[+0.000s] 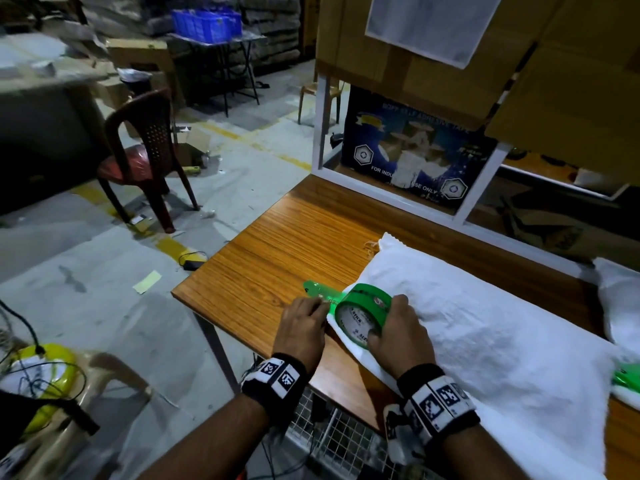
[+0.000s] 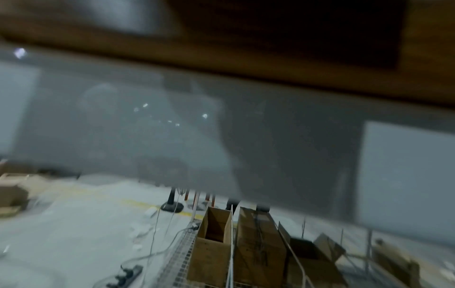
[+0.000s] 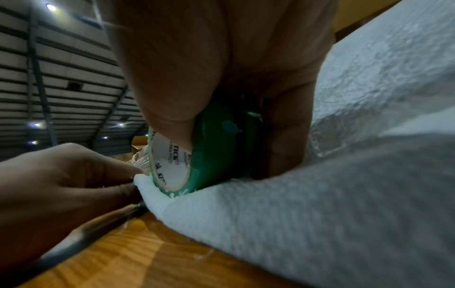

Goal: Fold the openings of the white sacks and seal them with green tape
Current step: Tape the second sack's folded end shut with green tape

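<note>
A white sack (image 1: pixel 460 327) lies across the wooden table (image 1: pixel 294 244), its folded end near the table's left front. My right hand (image 1: pixel 398 327) grips a roll of green tape (image 1: pixel 363 310) standing on that folded end, thumb inside the core (image 3: pixel 172 161). A strip of green tape (image 1: pixel 318 289) runs left from the roll onto the table. My left hand (image 1: pixel 304 323) pinches the tape strip at the sack's edge, and shows in the right wrist view (image 3: pixel 74 175) touching the sack (image 3: pixel 295 214). The left wrist view is blurred and shows only floor and boxes.
A second white sack (image 1: pixel 620 299) lies at the right edge, with green tape (image 1: pixel 627 379) on another sack end below it. A shelf frame with a blue box (image 1: pixel 412 154) stands behind the table. A maroon chair (image 1: pixel 145 157) stands on the floor to the left.
</note>
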`<state>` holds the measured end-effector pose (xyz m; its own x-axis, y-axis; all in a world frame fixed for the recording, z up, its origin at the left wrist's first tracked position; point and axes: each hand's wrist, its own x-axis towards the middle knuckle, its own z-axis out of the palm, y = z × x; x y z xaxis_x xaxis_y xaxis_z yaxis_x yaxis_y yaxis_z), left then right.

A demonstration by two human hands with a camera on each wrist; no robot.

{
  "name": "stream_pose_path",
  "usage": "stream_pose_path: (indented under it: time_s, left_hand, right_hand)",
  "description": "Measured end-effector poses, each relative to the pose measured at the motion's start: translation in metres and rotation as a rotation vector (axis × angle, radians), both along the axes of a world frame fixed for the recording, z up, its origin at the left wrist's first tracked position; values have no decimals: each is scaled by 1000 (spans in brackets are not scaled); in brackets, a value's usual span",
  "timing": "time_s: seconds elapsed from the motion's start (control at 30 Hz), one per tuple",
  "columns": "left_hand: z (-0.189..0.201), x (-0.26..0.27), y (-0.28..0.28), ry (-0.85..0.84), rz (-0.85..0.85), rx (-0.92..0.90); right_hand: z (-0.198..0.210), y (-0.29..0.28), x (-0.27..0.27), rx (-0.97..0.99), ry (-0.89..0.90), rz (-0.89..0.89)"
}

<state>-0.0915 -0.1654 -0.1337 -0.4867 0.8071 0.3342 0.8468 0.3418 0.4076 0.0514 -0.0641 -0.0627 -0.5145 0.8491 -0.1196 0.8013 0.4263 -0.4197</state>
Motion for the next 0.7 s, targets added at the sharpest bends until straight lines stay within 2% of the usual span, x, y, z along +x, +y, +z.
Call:
stream_pose_path:
  time_s: [0.2, 0.37, 0.7]
  left_hand:
    - [-4, 17, 8, -190, 34, 94]
    - [8, 27, 6, -551, 75, 128]
    - [19, 33, 6, -669, 178, 144]
  right_hand:
    - [-10, 5, 20, -63, 133, -53]
    - [-15, 7, 26, -51, 170, -19]
    - [-23, 9, 30, -26, 202, 13]
